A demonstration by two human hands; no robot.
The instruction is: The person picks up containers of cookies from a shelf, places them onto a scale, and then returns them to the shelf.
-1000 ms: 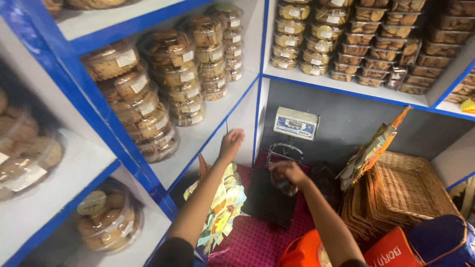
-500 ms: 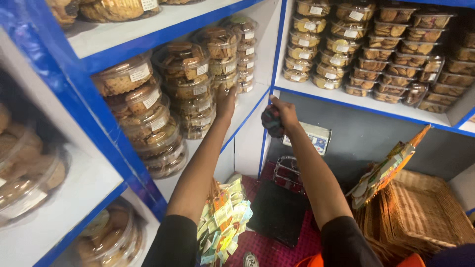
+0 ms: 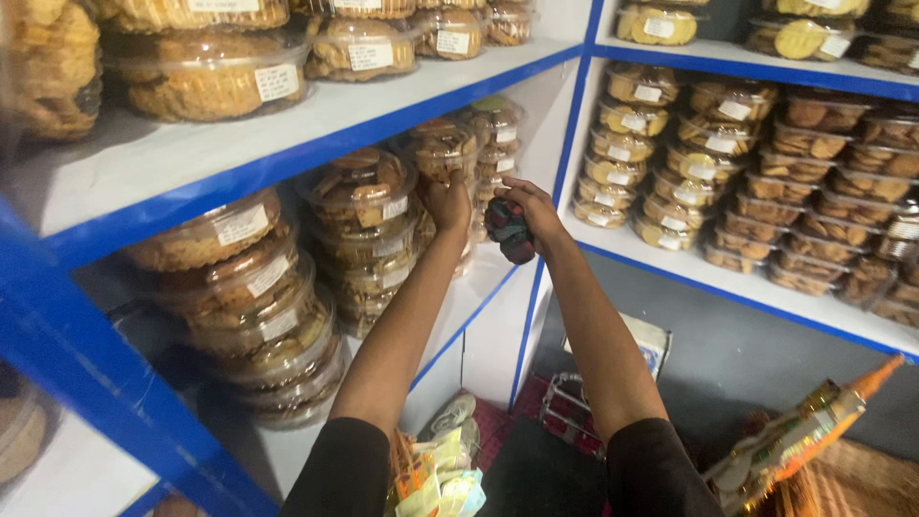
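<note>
The cloth (image 3: 508,231), a dark bunched wad with red and green flecks, sits in the right hand (image 3: 532,213), whose fingers close around it in front of the blue upright (image 3: 560,201) where two shelf bays meet. The left hand (image 3: 448,203) is raised just beside it, its fingers pressed against a stack of tubs (image 3: 442,153); whether it grips anything cannot be told.

The tubs are round, clear plastic, filled with brown biscuits, each with a small white rectangular label on its side. In the left bay three stacks are plain on the middle shelf (image 3: 479,287): the one at the left hand, a taller one (image 3: 362,235) nearer, and a wide one (image 3: 244,287) nearest, about five tubs high. On the top shelf (image 3: 316,105) more tubs stand in a row, at least four. The right bay (image 3: 737,278) holds smaller tubs in several rows, too many to count surely.

Shelves are white with blue edges; the wall below the right bay is grey. Low down hang yellow-green packets (image 3: 440,479), with an orange packet strip (image 3: 814,431) to the right, above a woven basket (image 3: 862,483).
</note>
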